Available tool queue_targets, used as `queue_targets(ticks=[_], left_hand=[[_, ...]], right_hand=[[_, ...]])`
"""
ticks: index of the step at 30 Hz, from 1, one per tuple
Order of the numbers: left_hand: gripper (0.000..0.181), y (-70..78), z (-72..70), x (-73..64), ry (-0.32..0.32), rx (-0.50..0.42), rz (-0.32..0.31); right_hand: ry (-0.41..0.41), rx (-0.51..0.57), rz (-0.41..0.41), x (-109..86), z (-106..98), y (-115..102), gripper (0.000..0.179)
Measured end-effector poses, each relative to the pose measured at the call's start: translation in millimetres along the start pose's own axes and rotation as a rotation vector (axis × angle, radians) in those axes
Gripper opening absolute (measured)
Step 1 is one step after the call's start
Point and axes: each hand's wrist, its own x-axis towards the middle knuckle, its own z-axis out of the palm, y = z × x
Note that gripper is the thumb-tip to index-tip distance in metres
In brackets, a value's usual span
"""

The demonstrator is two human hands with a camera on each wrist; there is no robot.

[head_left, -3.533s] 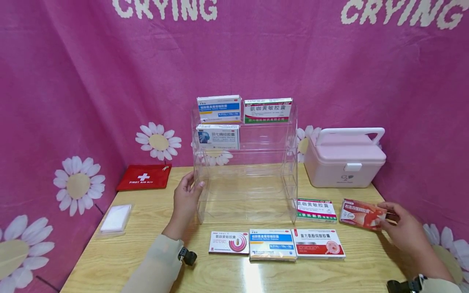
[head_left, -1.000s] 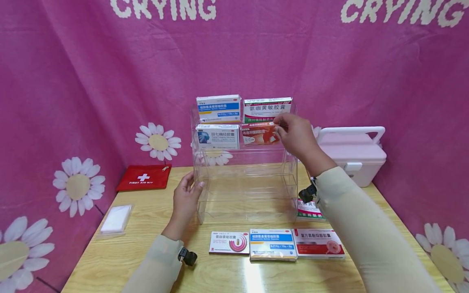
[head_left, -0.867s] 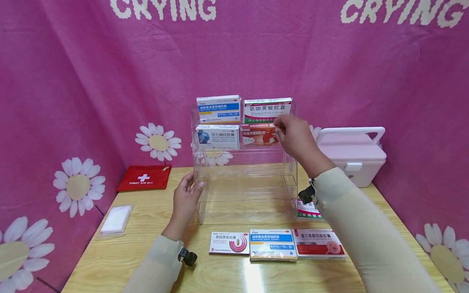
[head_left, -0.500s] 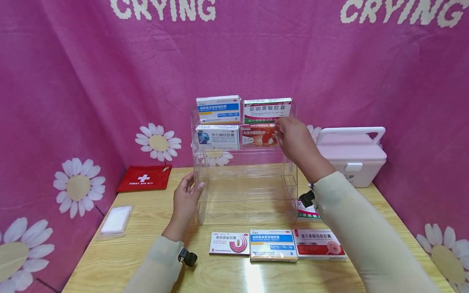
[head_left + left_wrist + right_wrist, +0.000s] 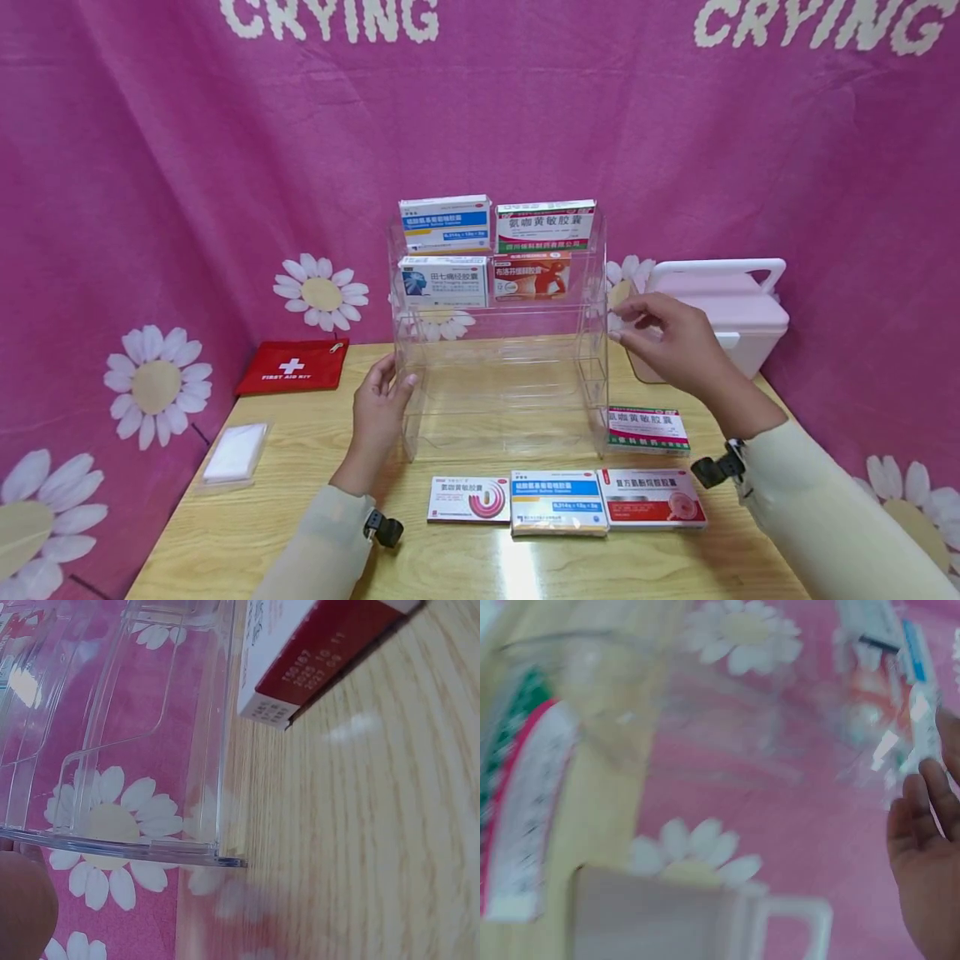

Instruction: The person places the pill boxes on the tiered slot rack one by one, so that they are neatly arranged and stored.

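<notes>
A clear acrylic tiered rack stands in mid-table. My left hand grips its left side panel, the thumb in front. In the left wrist view part of that hand shows beside the panel edge. My right hand, holding nothing, hovers just right of the rack with thumb and fingers apart. An orange-red medicine box stands in the second tier, right of a white box with a blue picture. The top tier holds a blue-and-white box and a green-and-pink one.
A row of three medicine boxes lies in front: pink-ringed, blue-and-white and red-and-white. Another green-and-pink box lies at the rack's right foot. A pink handled case, red first aid pouch and white packet stand around.
My right hand carried the orange-red box from the table's right up to the second tier, let go and drew back right and down. The left hand stayed on the rack.
</notes>
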Motion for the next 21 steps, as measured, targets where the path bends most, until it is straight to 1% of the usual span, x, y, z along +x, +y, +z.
queue_targets(ticks=[2,4,7,11,13,15,17,21], left_hand=[[0.057,-0.5,-0.2,-0.1,0.001,0.005,-0.006],[0.058,-0.6,-0.6,-0.5,-0.001,0.02,-0.022],[0.059,0.0,-0.7,-1.0,-0.007,0.054,-0.039],[0.058,1.1,-1.1,-1.6,-0.004,0.066,-0.05],[0.059,1.2,-1.3,-1.6,0.0,0.063,-0.05],[0.059,1.2,-1.3,-1.5,0.001,0.065,-0.045],[0.059,0.9,-1.4,-1.3,0.0,0.065,-0.045],[0.059,-0.1,-2.2,-1.4,0.002,0.064,-0.046]], right_hand=[[-0.065,0.021,0.065,-14.5,-4.2,16.4,0.027],[-0.126,0.035,0.104,-28.4,-6.3,37.1,0.03],[-0.216,0.033,0.139,-48.1,-4.7,73.4,0.037],[-0.346,0.03,0.213,-65.7,1.1,118.2,0.051],[-0.409,0.031,0.263,-71.5,3.3,134.9,0.058],[-0.454,0.031,0.289,-76.4,5.0,148.1,0.064],[-0.494,0.021,0.304,-79.8,6.2,156.7,0.07],[-0.544,0.007,0.292,-85.1,9.4,166.0,0.08]])
